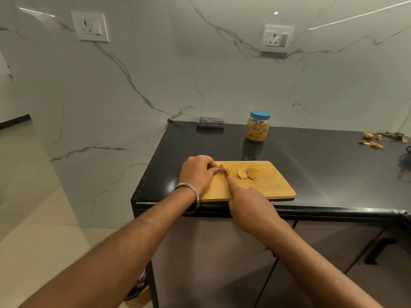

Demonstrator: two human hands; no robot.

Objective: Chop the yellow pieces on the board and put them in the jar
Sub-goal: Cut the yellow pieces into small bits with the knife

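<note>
Fingers (212, 169) of the left hand (196, 174) pinched a yellow piece (221, 168); right hand (249, 203) gripped the knife (226, 172) just right of it.

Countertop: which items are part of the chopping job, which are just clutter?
In the job:
- cutting board
- yellow piece held by left hand
- two more yellow pieces
- knife in right hand
- jar, blue lid on

Lying about:
- folded checked cloth
- yellow scraps at far right
- wall sockets
</note>
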